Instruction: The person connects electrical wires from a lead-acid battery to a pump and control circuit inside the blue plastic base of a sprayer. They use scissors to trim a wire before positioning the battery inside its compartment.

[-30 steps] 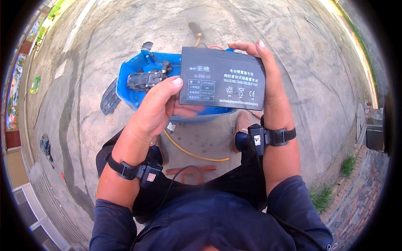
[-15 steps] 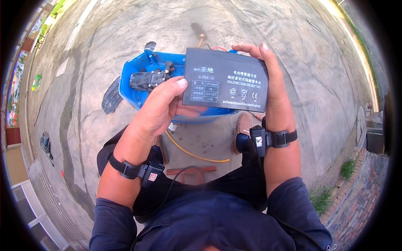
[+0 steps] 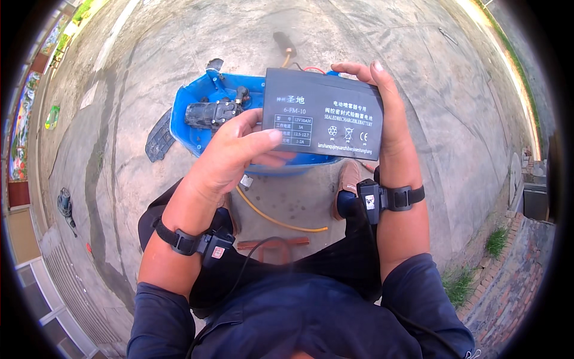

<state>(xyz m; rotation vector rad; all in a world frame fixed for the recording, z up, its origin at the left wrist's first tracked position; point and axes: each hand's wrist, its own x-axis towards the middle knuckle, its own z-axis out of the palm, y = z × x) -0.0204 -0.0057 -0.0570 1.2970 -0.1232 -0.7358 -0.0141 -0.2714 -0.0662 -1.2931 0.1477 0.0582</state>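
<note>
At upper centre, a black battery is pinched by the left hand. Its right end is clasped in the right hand, fingers around it

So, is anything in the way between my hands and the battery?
Nothing visible. Your right hand holds the battery by its right end; your left hand overlaps its lower left corner. The blue tub sits beyond the battery, not between.

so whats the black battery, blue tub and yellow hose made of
Black battery: probably hard plastic, satin, given its smooth face. Blue tub: likely moulded plastic, slight sheen, judging by its thin, even-coloured walls. Yellow hose: rubber or soft plastic, smoothly curved; finish unclear.
</note>
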